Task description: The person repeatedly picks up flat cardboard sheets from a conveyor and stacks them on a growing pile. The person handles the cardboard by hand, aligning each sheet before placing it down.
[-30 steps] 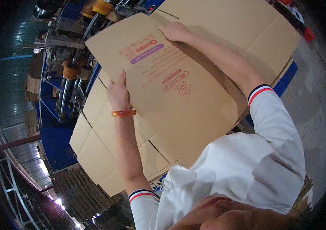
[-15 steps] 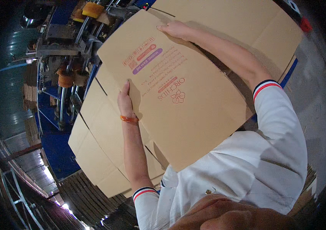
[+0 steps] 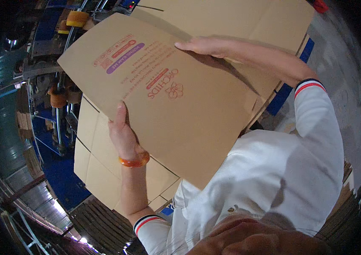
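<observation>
Both my hands grip a flat brown cardboard sheet (image 3: 167,131) with red and purple print, tilted in front of my shirt. My left hand (image 3: 125,131), with an orange bangle at the wrist, holds its left edge, thumb on top and fingers hidden beneath. At the opposite long edge, my right hand (image 3: 201,46) has its thumb on the printed face; the other fingers are mostly under the sheet. Below lie more large flat cardboard blanks (image 3: 273,25) with slots and crease lines, reaching out on both sides of the held sheet.
A machine with metal shafts and orange rollers (image 3: 77,19) stands at the far left. Its blue frame (image 3: 59,170) runs beside the blanks. Stacks of cardboard (image 3: 99,223) lie at the lower left. Grey floor (image 3: 333,85) shows at the right.
The held sheet has shifted left, its far end swinging toward the machine. My left hand has moved left and nearer, and its grip now sits further down the edge.
</observation>
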Motion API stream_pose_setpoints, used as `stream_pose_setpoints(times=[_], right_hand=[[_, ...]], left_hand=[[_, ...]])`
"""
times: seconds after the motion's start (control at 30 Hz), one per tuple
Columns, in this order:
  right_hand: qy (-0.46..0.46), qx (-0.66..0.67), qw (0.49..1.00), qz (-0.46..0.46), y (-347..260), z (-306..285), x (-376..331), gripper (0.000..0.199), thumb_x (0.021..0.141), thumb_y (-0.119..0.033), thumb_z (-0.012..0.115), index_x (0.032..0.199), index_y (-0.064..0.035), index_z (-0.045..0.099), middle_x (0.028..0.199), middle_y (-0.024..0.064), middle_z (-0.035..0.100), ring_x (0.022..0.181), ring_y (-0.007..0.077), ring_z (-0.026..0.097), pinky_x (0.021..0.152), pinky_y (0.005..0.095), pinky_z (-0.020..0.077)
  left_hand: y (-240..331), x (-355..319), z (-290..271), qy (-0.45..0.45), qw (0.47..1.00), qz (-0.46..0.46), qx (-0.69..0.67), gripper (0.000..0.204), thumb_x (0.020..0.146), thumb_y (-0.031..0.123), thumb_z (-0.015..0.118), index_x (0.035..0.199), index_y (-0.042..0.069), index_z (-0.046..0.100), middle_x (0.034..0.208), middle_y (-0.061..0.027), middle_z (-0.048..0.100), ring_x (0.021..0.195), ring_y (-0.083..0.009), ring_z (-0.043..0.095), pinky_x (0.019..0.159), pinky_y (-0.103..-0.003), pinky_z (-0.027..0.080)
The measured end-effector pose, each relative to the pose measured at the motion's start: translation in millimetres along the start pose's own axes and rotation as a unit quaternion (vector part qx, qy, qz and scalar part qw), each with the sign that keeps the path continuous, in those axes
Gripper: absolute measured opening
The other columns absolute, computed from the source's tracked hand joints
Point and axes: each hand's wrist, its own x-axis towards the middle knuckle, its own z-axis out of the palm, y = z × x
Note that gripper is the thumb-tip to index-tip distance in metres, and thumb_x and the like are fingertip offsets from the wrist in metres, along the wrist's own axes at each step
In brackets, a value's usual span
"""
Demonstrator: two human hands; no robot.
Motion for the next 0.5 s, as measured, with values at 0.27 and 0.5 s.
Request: stream_pose_setpoints(times=[0.27,0.5], right_hand=[[0.067,-0.006,0.995,-0.079,13,-2,16,0.062,0.092,-0.052,0.048,0.118,0.0036,0.056,0.114,0.0159,0.061,0.106,0.0294,0.055,0.092,0.0376,0.0413],[0.201,-0.609,0.756,-0.134,-33,38,-21,0.059,0.092,-0.049,0.044,0.132,-0.0053,0.045,0.143,0.0178,0.036,0.13,0.0342,0.035,0.104,0.0477,0.0308]], left_hand=[[-100,63,-65,0.029,0.998,-0.054,-0.024,0.036,0.095,0.019,0.047,0.122,-0.006,0.049,0.118,-0.0159,0.058,0.105,-0.0259,0.059,0.087,-0.037,0.049],[-144,51,-42,0.211,0.714,0.413,0.525,0.051,0.083,0.011,0.062,0.128,-0.005,0.045,0.138,-0.0224,0.04,0.128,-0.0379,0.038,0.106,-0.042,0.032]])
